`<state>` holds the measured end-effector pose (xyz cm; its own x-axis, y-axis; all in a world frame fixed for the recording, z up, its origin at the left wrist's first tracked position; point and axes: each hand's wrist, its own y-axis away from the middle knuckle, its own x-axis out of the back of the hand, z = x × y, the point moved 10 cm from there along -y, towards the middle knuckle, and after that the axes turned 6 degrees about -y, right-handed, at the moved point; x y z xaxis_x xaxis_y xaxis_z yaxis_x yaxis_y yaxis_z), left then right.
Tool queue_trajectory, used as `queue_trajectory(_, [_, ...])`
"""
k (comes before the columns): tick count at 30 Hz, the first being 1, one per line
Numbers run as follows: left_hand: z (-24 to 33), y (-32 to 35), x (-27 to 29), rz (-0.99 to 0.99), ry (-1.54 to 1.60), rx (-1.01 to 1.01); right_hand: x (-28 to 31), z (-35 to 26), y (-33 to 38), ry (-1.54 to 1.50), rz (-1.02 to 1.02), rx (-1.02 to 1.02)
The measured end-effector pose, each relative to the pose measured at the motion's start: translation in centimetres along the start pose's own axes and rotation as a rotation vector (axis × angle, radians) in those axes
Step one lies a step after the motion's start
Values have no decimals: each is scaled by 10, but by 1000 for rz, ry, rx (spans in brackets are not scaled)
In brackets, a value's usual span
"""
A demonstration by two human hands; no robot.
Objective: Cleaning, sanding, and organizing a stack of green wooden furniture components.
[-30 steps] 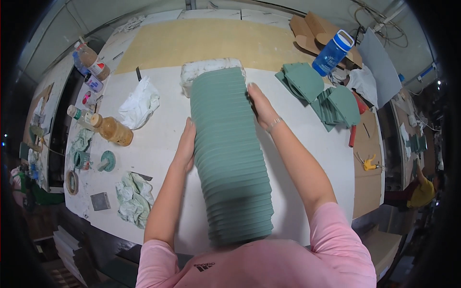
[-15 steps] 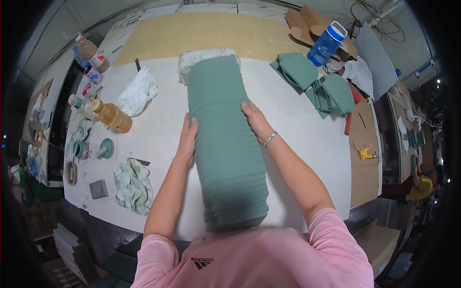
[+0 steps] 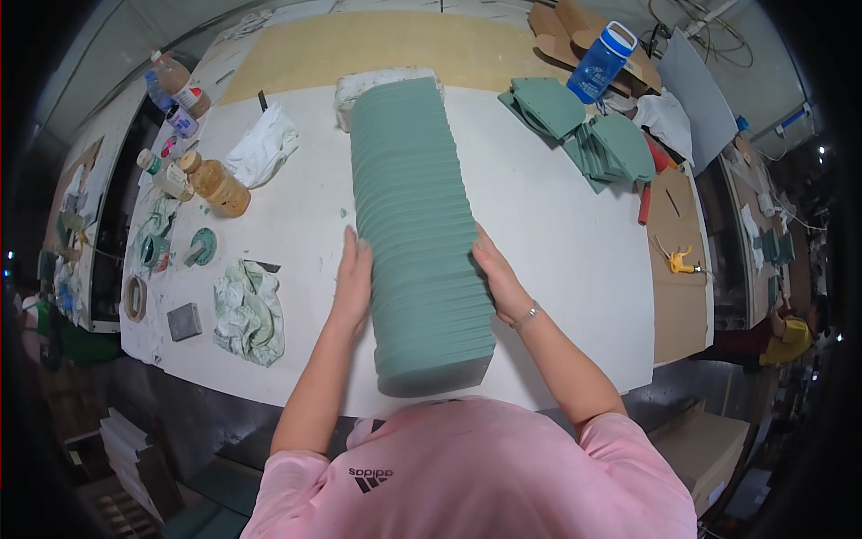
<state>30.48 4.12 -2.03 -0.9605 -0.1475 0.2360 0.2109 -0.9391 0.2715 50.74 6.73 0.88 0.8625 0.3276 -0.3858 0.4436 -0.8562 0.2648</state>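
A long row of thin green panels, packed face to face, runs away from me down the middle of the table. Its far end meets a white wrapped block. Flat along the row's left side lies my left hand, fingers stretched out and pointing away from me. My right hand, with a metal band at the wrist, rests against the right side with its fingers extended. Neither hand wraps round a panel; the palms face each other across the row, and the right fingertips touch the panel edges.
Loose green panels lie at the far right near a blue bottle. A yellow-handled tool sits on brown board. On the left are an amber bottle, a stained cloth, a grey block and a white cloth.
Both hands have slid nearer to me along the sides of the row. The panel edges look more even, and the whole view has shifted slightly.
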Motion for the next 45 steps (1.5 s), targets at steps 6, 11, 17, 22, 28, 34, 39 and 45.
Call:
queue_trajectory(6, [3,-10,-15,-50,-4,-22,9,4,2,133,126,16])
queue_trajectory(11, [11,14,-21,-134,96,-26,7,11,9,122,105,-9])
queue_trajectory(17, [-11,46,-13,-155,307,101,6,24,28,-114,47,-71])
queue_trajectory(22, [-48,109,-8,-149,390,-12,23,44,91,100,-23,93])
queue_trajectory(28, [-21,142,-27,-101,126,-35,3,62,111,193,54,125])
queue_trajectory(34, [-35,144,-15,-27,71,-103,-13,60,111,172,24,185])
queue_trajectory(39, [-53,135,3,73,-203,-258,4,68,122,79,126,202])
queue_trajectory(45, [-74,117,206,573,-630,-275,23,99,131,253,148,172])
